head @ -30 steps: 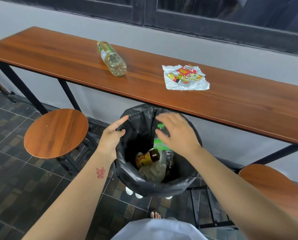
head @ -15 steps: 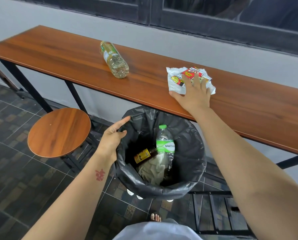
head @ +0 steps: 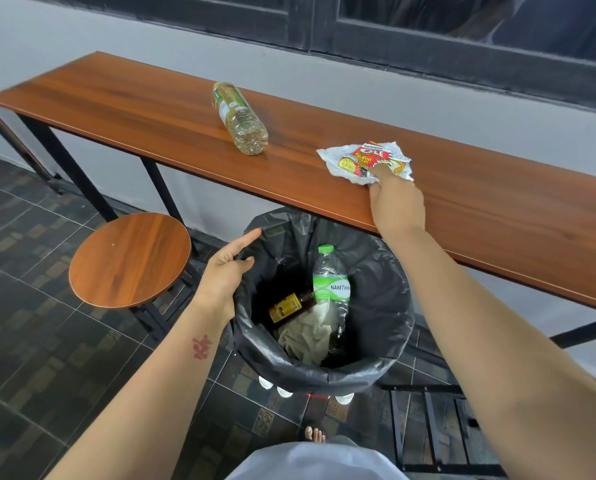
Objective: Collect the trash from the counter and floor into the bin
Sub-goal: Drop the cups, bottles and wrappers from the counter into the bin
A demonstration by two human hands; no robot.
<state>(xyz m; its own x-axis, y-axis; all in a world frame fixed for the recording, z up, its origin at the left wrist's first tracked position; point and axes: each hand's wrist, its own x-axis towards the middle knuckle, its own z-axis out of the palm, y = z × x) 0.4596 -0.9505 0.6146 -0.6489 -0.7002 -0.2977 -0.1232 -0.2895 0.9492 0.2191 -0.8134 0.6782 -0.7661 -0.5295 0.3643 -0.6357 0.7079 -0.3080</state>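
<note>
nearest, left hand (head: pixel 229 268) gripping the black-lined rim of the bin (head: pixel 390 355) under the counter (head: pixel 151 102), with a green-capped water bottle (head: pixel 330 285), a brown bottle (head: pixel 291 304) and crumpled paper (head: pixel 305 336) inside. farther up, right hand (head: pixel 395 199) closed on the near edge of the crinkled white, red and yellow wrapper (head: pixel 365 161) lying flat on the counter, fingertips hidden beneath it. beyond and leftward, clear plastic bottle (head: pixel 239 117) on its side, long axis diagonal, base toward the camera, cap end hard to make out.
</note>
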